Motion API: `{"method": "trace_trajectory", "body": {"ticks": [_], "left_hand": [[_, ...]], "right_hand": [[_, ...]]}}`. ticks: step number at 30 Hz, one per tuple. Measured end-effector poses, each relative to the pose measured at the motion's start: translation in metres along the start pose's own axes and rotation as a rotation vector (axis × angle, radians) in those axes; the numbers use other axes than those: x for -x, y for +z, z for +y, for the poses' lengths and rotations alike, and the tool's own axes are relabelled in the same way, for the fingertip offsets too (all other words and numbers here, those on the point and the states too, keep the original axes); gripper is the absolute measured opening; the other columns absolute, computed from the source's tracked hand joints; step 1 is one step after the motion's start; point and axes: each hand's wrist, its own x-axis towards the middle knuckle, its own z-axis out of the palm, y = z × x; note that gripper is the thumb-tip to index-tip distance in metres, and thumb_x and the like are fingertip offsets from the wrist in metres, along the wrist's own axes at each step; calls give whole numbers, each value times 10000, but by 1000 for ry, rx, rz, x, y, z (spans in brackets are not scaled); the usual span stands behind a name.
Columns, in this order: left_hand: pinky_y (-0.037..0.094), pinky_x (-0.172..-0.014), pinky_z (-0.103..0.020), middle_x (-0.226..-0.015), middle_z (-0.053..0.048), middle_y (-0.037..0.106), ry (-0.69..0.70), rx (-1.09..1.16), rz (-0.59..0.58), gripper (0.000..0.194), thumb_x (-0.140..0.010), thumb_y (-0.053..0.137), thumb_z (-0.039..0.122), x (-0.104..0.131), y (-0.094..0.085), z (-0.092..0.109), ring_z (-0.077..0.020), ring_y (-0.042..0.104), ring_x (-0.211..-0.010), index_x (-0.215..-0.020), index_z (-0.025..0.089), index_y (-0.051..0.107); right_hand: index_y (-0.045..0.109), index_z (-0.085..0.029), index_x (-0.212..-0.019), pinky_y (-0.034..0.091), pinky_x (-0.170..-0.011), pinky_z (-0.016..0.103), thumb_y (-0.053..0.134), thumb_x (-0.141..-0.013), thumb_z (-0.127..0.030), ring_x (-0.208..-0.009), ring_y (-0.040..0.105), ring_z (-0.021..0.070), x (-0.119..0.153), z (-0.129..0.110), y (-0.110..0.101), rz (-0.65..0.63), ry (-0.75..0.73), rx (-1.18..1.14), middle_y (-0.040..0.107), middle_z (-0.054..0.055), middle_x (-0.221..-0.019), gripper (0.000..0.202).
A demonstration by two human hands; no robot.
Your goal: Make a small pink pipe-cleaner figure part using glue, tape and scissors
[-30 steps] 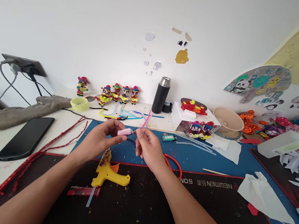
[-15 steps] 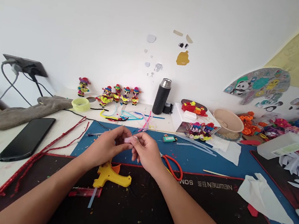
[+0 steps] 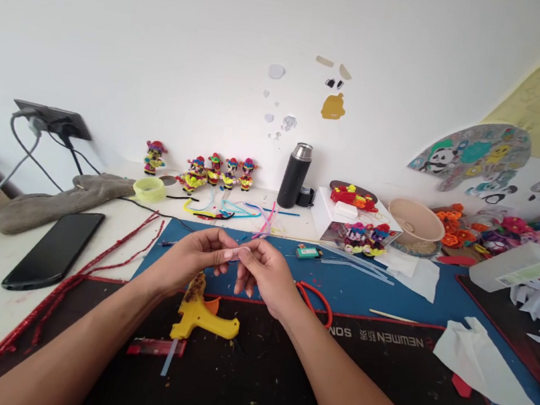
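Note:
Between my fingertips is a small pale pinkish-white piece [image 3: 237, 253], mostly covered, so its kind cannot be made out. My left hand [image 3: 199, 256] pinches it from one side with thumb and forefinger. From the other side my right hand [image 3: 265, 270] grips it too, thumb on top and lower fingers curled beneath. Below my left hand lies a yellow hot glue gun [image 3: 201, 319] with a glue stick protruding from its back. Red-handled scissors [image 3: 317, 302] lie beside my right wrist, which partly covers them.
A black phone [image 3: 53, 251] and red tinsel stems [image 3: 81, 276] lie at left. Several pipe-cleaner figures [image 3: 196, 175] line the wall beside a black thermos [image 3: 294, 176]. Glue sticks [image 3: 358, 268], a white tissue [image 3: 466, 357] and a plastic bottle [image 3: 517, 264] are at right.
My left thumb has straightened and lies along the small piece, less of which shows now. Both hands stay together in nearly the same place; the view has shifted slightly.

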Motion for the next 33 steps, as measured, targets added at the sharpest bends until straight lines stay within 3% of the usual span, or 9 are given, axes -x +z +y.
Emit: {"method": "trace_trajectory", "body": {"ticks": [12, 19, 23, 33], "left_hand": [[489, -619, -266, -761, -12, 699, -4, -25, -9, 454, -751, 961, 537, -1, 2, -1, -137, 603, -642, -884, 161, 745], [525, -650, -267, -796, -22, 705, -96, 227, -51, 518, -761, 946, 593, 2, 2, 4, -156, 668, -686, -931, 173, 696], [527, -645, -278, -765, -24, 715, -118, 142, -89, 505, -788, 936, 565, 2, 2, 4, -181, 692, -691, -998, 189, 672], [490, -634, -273, -799, -7, 690, -9, 39, -73, 431, -820, 923, 518, 1, 1, 6, -142, 606, -655, -970, 177, 705]], "right_hand": [[611, -208, -958, 387, -383, 196, 835, -816, -703, -447, 660, 138, -2, 3, -2, 6, 13, 1, 644, -58, -620, 562], [633, -208, -1007, 386, -387, 207, 835, -841, -667, -479, 675, 147, 5, -3, 3, 12, 25, -12, 667, -45, -676, 528], [648, -201, -1006, 378, -385, 208, 857, -819, -662, -477, 667, 146, 3, -2, 2, 33, 30, -1, 664, -42, -672, 540], [680, -191, -979, 386, -388, 202, 829, -804, -733, -488, 661, 132, 3, -4, 2, 45, 58, -58, 665, -26, -699, 589]]}}
